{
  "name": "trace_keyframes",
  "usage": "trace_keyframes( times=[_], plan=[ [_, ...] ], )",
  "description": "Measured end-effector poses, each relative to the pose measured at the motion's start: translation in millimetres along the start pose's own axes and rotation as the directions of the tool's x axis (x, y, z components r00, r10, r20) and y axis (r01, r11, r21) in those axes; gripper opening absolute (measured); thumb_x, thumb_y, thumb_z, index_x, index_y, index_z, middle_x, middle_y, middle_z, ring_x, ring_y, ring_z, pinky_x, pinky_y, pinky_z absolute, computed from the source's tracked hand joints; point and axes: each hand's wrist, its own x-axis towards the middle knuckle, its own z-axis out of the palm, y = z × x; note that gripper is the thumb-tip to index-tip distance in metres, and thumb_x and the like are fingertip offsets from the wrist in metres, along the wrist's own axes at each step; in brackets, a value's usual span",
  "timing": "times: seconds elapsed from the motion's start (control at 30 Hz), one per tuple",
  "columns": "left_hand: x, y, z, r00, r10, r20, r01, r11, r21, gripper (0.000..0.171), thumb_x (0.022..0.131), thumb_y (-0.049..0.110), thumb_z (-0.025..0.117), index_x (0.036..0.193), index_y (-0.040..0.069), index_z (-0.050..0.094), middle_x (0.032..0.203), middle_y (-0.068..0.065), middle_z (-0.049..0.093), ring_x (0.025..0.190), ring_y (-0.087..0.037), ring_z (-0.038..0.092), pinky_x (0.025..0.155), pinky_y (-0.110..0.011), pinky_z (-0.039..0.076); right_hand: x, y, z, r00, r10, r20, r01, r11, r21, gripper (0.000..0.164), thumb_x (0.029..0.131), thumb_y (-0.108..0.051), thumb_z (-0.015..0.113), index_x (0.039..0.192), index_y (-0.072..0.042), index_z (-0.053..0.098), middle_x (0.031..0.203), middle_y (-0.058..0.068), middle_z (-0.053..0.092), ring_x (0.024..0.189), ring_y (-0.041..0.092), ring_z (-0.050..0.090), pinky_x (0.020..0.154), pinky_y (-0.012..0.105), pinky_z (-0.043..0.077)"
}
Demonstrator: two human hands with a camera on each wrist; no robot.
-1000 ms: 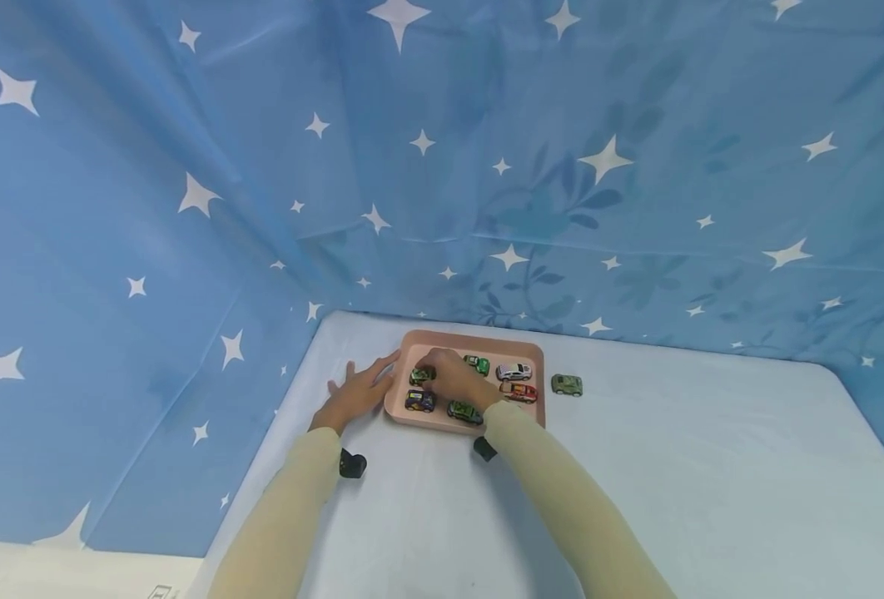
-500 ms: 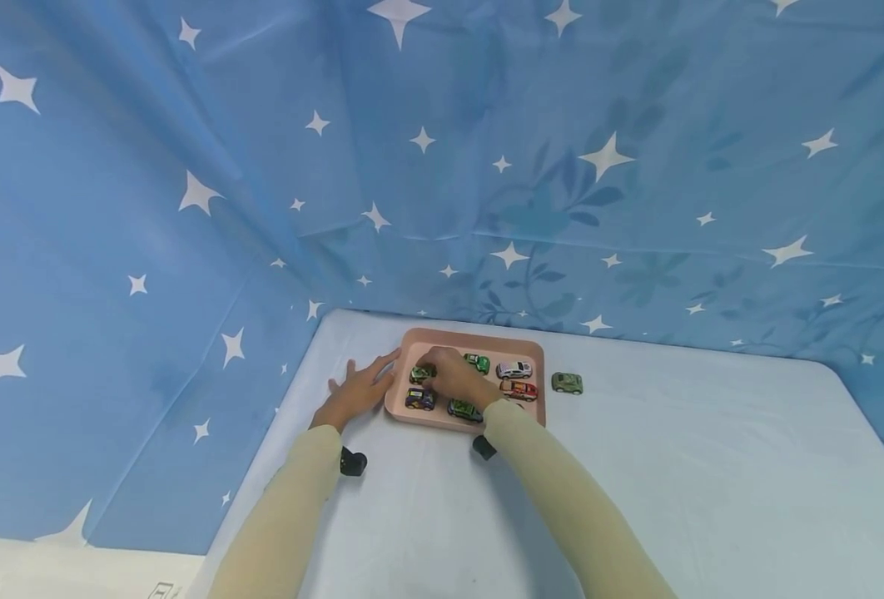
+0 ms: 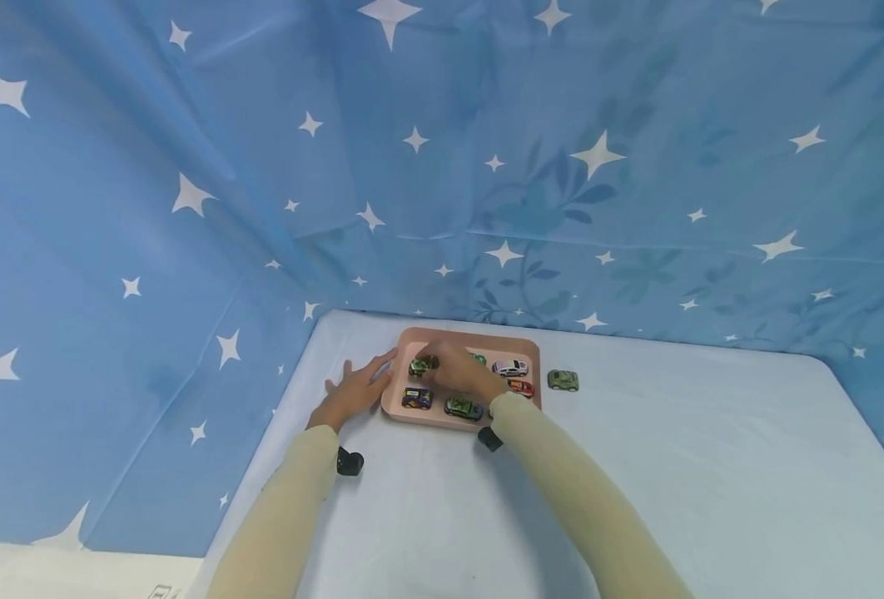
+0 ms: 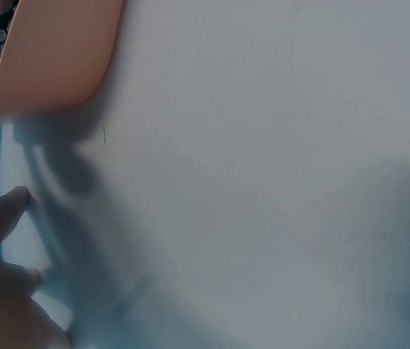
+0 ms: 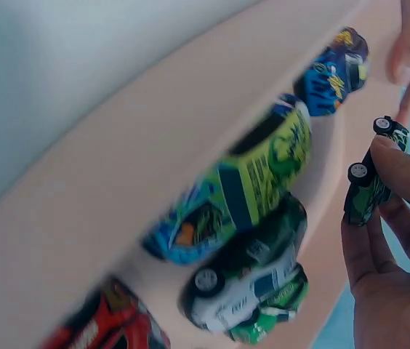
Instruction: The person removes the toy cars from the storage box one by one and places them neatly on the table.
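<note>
My right hand (image 3: 460, 370) pinches a dark green toy car (image 5: 374, 174) between thumb and fingers over the left part of the pink tray (image 3: 479, 336). The held car is tilted, its wheels turned toward the right wrist camera. With fingers extended, my left hand (image 3: 352, 395) touches the tray's left side. Around the right hand in the tray are a dark blue car (image 3: 417, 398), a green-and-blue car (image 5: 245, 189), a white car (image 3: 510, 368) and a red-orange car (image 3: 520, 388). A bright green car (image 3: 478, 358) is partly hidden behind the hand.
A camouflage-green toy car (image 3: 563, 380) stands on the white tabletop (image 3: 682, 449), just right of the tray. Blue star-patterned cloth (image 3: 442, 208) rises behind the table and along its left side. Black wrist devices show under both forearms.
My right hand has tipped and lifted slightly with the dark green toy car, now covering more of the bright green one. The left hand stays at the tray's side. The head view has shifted slightly.
</note>
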Motion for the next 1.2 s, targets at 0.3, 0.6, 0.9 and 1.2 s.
trace_keyframes(
  times=[0.3, 0.6, 0.9, 1.2],
  plan=[
    [1.6, -1.3, 0.7, 1.000, -0.001, -0.004, 0.001, 1.000, 0.015, 0.056, 0.116, 0.050, 0.037, 0.171, 0.040, 0.028, 0.174, -0.007, 0.030, 0.159, -0.052, -0.013, 0.114, -0.080, -0.016, -13, 8, -22, 0.997, -0.061, -0.036, 0.061, 0.998, -0.026, 0.032, 0.099, -0.008, 0.079, 0.131, -0.003, 0.075, 0.128, 0.010, 0.074, 0.122, 0.026, 0.069, 0.104, 0.040, 0.056],
    [4.0, -2.0, 0.9, 1.000, -0.024, 0.004, 0.024, 0.999, 0.027, 0.058, 0.116, 0.051, 0.036, 0.172, 0.039, 0.026, 0.175, -0.009, 0.029, 0.158, -0.053, -0.013, 0.114, -0.080, -0.016, -33, 10, -37, 0.999, -0.015, -0.042, 0.013, 0.999, -0.043, 0.034, 0.101, -0.011, 0.077, 0.134, -0.003, 0.073, 0.134, 0.010, 0.072, 0.127, 0.026, 0.066, 0.107, 0.043, 0.053],
    [0.9, -1.2, 2.9, 1.000, -0.002, -0.001, 0.002, 1.000, 0.027, 0.057, 0.116, 0.049, 0.036, 0.171, 0.039, 0.027, 0.175, -0.009, 0.028, 0.158, -0.054, -0.013, 0.113, -0.081, -0.017, -55, 24, -51, 0.995, -0.043, -0.085, 0.037, 0.997, -0.068, 0.035, 0.100, -0.010, 0.079, 0.132, 0.000, 0.073, 0.132, 0.013, 0.072, 0.127, 0.031, 0.066, 0.109, 0.047, 0.053],
    [1.3, -1.2, 1.1, 1.000, -0.003, 0.007, 0.003, 1.000, 0.022, 0.058, 0.116, 0.049, 0.036, 0.172, 0.039, 0.025, 0.175, -0.010, 0.027, 0.158, -0.053, -0.014, 0.113, -0.081, -0.017, -82, 43, -68, 0.985, -0.041, -0.170, 0.029, 0.997, -0.076, 0.035, 0.095, -0.007, 0.083, 0.128, -0.002, 0.076, 0.121, 0.010, 0.076, 0.108, 0.027, 0.072, 0.096, 0.047, 0.059]
  ],
)
